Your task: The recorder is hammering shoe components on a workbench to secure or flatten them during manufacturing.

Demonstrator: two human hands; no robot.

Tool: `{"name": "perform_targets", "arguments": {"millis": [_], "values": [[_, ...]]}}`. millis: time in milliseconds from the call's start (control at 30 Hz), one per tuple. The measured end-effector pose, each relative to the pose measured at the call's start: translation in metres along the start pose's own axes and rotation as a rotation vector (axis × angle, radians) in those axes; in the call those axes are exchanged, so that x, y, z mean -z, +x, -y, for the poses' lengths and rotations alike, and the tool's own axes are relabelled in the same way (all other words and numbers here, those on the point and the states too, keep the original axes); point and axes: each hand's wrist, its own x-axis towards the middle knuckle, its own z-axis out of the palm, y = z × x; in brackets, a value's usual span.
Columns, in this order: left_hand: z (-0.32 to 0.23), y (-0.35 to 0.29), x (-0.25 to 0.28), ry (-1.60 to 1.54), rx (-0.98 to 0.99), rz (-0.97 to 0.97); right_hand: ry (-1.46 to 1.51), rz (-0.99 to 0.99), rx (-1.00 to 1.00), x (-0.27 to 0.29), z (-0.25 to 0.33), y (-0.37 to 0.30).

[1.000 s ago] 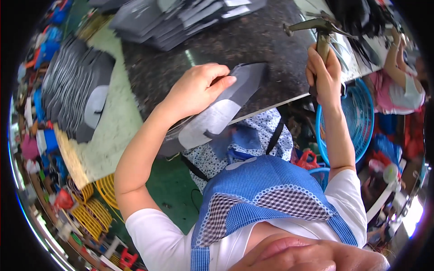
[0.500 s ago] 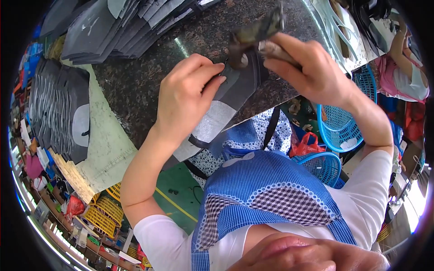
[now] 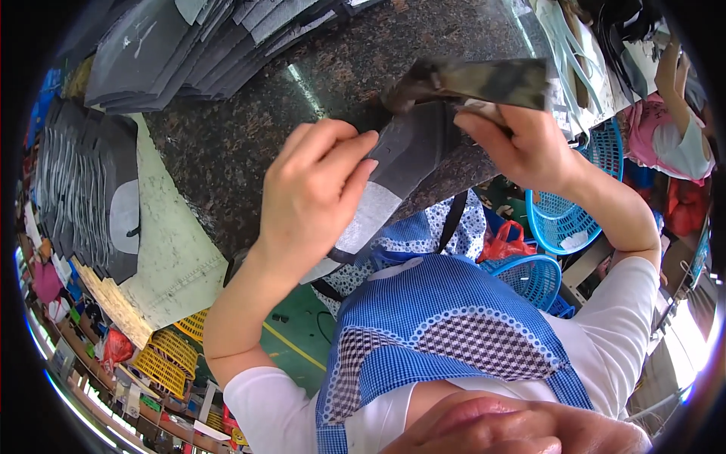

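A dark grey flat cut piece (image 3: 412, 147) with a pale patch lies across the near edge of the dark speckled tabletop (image 3: 249, 129). My left hand (image 3: 314, 185) is closed at its left edge, thumb and forefinger pinching the edge; the fingertips partly hide what they grip. In my right hand (image 3: 525, 144) is a hammer (image 3: 491, 79), smeared by motion. Its rounded end is just above the far part of the piece; whether it touches cannot be told. My right fingers are wrapped round the short pale handle.
Stacks of dark grey pieces (image 3: 151, 60) lie at the far left, with another row (image 3: 83, 185) on a pale board (image 3: 170, 250). Blue plastic baskets (image 3: 567, 219) stand below the table at right. Pale strips (image 3: 563, 45) hang at the far right, near another person (image 3: 673, 129).
The hammer has turned so that its long end points right, and my right hand has moved a little to the right. My left hand stays at the piece's edge.
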Motion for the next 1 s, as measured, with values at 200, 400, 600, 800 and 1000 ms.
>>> {"name": "perform_targets", "arguments": {"millis": [200,400,600,800,1000], "values": [[-0.001,-0.008,-0.008,0.071,-0.044,0.003,-0.086,0.077,0.052,0.004,0.013,0.007],[0.003,-0.004,0.019,0.000,0.109,0.140,-0.153,0.230,0.059,-0.008,0.020,-0.010],[-0.002,-0.022,0.008,0.009,0.117,0.039,-0.081,0.100,-0.010,-0.008,0.024,-0.003],[0.005,-0.021,-0.002,-0.020,0.041,-0.047,-0.108,0.150,0.008,-0.002,0.023,0.004],[0.010,0.018,0.015,-0.165,0.213,0.105,-0.238,0.097,0.083,-0.007,0.005,-0.008]]}}
